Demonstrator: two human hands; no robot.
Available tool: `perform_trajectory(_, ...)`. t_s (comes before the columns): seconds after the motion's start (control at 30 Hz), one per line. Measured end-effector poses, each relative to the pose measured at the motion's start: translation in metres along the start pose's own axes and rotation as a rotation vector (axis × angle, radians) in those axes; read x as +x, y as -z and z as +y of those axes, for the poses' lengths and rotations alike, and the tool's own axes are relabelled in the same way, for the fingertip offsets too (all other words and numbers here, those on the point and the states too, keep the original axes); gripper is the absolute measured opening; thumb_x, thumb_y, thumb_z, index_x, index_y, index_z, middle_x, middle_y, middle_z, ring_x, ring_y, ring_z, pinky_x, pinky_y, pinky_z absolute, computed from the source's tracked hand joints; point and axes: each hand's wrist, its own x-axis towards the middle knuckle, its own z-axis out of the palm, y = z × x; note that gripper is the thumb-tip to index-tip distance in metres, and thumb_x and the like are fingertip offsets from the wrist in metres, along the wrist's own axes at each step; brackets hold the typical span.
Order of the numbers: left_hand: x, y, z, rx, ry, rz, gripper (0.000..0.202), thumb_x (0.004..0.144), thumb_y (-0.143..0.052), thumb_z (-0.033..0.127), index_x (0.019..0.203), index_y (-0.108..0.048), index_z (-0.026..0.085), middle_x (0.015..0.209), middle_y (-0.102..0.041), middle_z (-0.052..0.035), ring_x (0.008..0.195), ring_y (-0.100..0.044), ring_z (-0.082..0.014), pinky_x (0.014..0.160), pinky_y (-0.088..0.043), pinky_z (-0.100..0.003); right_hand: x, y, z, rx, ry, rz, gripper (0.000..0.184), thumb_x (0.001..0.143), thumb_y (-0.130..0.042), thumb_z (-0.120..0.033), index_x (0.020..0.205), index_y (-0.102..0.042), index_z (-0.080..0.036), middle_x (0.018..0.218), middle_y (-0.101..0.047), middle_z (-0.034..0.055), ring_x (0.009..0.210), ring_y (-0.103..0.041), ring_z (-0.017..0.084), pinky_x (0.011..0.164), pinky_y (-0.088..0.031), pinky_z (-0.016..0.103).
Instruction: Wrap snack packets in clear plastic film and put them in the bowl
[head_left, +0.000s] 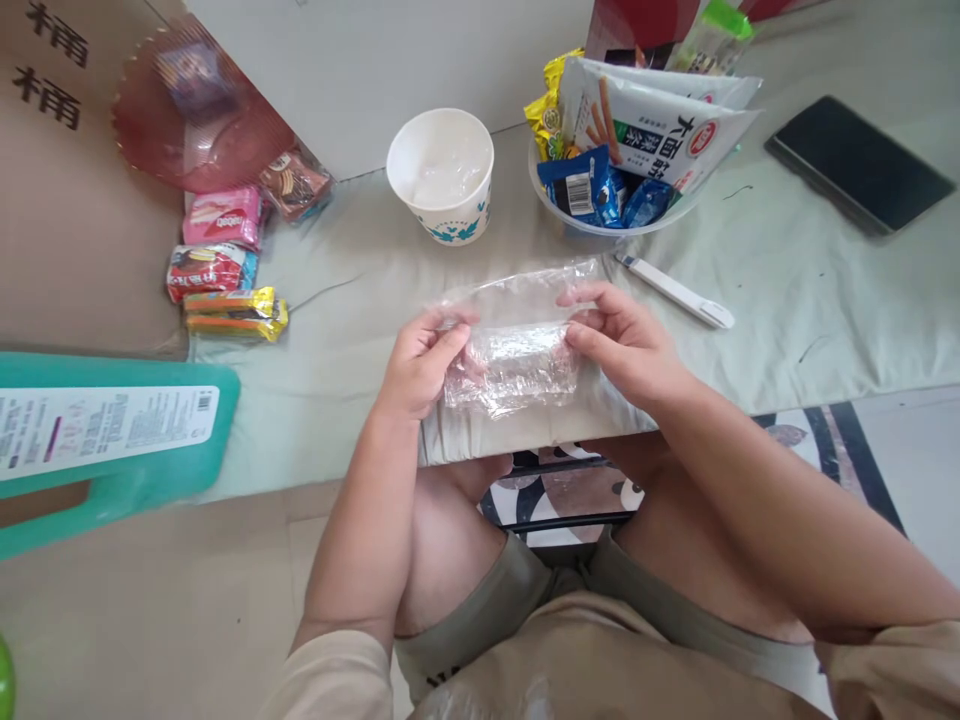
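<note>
Between my two hands a crinkled clear plastic bag (517,365) is stretched out flat, just above the near edge of the covered table. My left hand (425,360) pinches its left side between thumb and fingers. On the other side, my right hand (626,340) grips the bag's right edge with the thumb on top. Beyond the bag stands a white paper cup (454,215) with a blue-green pattern and some clear plastic inside. A white pen-like cutter (679,292) lies beside my right hand.
A clear bowl (585,236) of snack packets stands at the back right, with a dark phone (862,165) farther right. Several wrapped snacks (221,218) line the left, near a cardboard box (75,220) and a green plastic container (165,470).
</note>
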Motion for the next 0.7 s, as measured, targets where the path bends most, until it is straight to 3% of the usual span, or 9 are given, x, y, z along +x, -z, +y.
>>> perform_trajectory(0.13,0.001,0.006,-0.001,-0.03,-0.054,-0.055,0.023,0.073,-0.078,0.034,0.09,-0.071,0.022,0.057,-0.067,0.0029,0.046,-0.063,-0.0148,0.045,-0.052,-0.027,0.002,-0.001,0.002,0.01,0.023,-0.08,0.025,0.084,-0.074,-0.039,0.1,-0.06,-0.025,0.071,-0.065,-0.0029,0.064,-0.061,0.014,0.062,-0.05,0.029)
perform_trajectory(0.37,-0.001,0.004,0.007,-0.01,-0.072,-0.072,0.024,0.068,-0.084,0.042,0.072,-0.073,0.02,0.056,-0.062,0.0022,0.043,-0.055,-0.0109,0.041,-0.044,-0.024,0.006,0.006,0.01,0.107,0.096,0.021,0.014,0.08,-0.072,-0.033,0.079,-0.062,-0.023,0.067,-0.057,-0.0036,0.054,-0.047,0.01,0.052,-0.037,0.026)
perform_trajectory(0.43,-0.001,0.005,0.01,-0.033,-0.112,-0.03,0.026,0.071,-0.075,0.045,0.069,-0.073,0.019,0.061,-0.065,-0.0007,0.05,-0.058,-0.0124,0.047,-0.048,-0.026,0.006,0.008,0.011,0.104,0.095,0.013,0.006,0.078,-0.066,-0.027,0.076,-0.066,-0.022,0.071,-0.061,-0.0009,0.06,-0.051,0.012,0.057,-0.04,0.027)
perform_trajectory(0.57,-0.001,0.009,0.008,0.169,-0.178,0.024,0.028,0.077,-0.066,0.043,0.065,-0.069,0.018,0.067,-0.067,-0.0036,0.063,-0.059,-0.0137,0.058,-0.047,-0.026,0.003,0.01,0.008,-0.082,0.126,-0.1,0.022,0.079,-0.054,-0.029,0.062,-0.065,-0.021,0.079,-0.067,0.0053,0.08,-0.062,0.021,0.077,-0.048,0.036)
perform_trajectory(0.63,-0.002,0.009,0.007,0.316,-0.165,0.011,0.014,0.07,-0.074,0.03,0.072,-0.068,0.018,0.068,-0.065,0.0002,0.062,-0.056,-0.0114,0.059,-0.043,-0.024,0.001,0.011,0.006,-0.241,0.182,-0.043,0.03,0.081,-0.057,-0.034,0.054,-0.055,-0.022,0.085,-0.068,0.0071,0.087,-0.064,0.023,0.086,-0.048,0.04)
perform_trajectory(0.7,-0.006,0.006,0.008,0.383,-0.129,-0.067,0.019,0.065,-0.075,0.021,0.082,-0.067,0.019,0.071,-0.062,0.003,0.062,-0.054,-0.0098,0.059,-0.041,-0.022,-0.001,0.011,0.004,-0.314,0.262,0.11,0.029,0.081,-0.064,-0.038,0.059,-0.051,-0.022,0.094,-0.069,0.0076,0.096,-0.064,0.024,0.093,-0.047,0.041)
